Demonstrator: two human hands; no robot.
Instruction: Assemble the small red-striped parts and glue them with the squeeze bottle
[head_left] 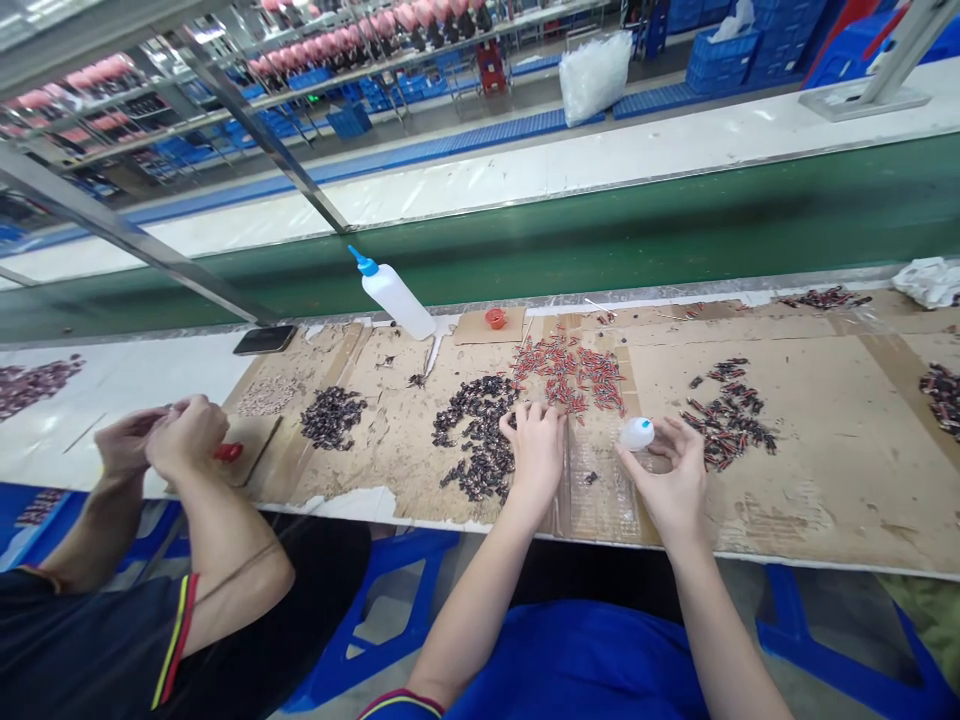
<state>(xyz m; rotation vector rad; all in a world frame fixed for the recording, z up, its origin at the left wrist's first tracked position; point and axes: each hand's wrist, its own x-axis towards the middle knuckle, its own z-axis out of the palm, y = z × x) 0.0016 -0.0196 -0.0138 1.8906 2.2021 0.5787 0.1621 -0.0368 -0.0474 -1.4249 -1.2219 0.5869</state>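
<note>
My right hand (675, 465) holds a small white squeeze bottle (632, 434) between thumb and fingers, its blue tip facing up toward me. My left hand (538, 445) reaches down to the cardboard, its fingers a little apart at the right edge of a heap of small black parts (476, 470). No part shows between those fingertips, though their undersides are hidden. Just beyond the left hand lie many thin red parts (559, 365), loosely spread. Right of my right hand is a pile of red-and-black pieces (727, 425).
A larger white bottle with blue nozzle (397, 300) leans behind the black heap, near a red cap (495, 318). A phone (265, 340) lies at left. A co-worker's hands (169, 435) work there beside a red object (229, 452). A green belt (600, 240) runs behind.
</note>
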